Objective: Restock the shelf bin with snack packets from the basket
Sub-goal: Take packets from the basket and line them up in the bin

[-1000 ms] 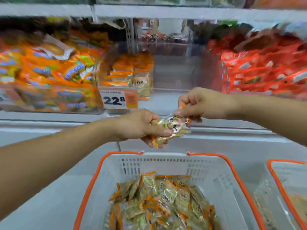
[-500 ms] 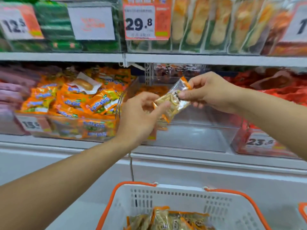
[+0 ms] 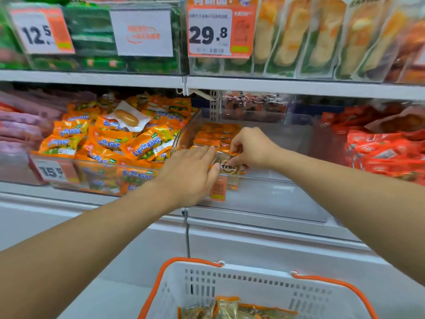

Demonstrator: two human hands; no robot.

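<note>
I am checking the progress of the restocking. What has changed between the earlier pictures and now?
The snack packet went from above the basket up and forward into the clear shelf bin. The right hand still pinches it there; the left hand has let go and lies open beside it. The basket still holds packets.
</note>
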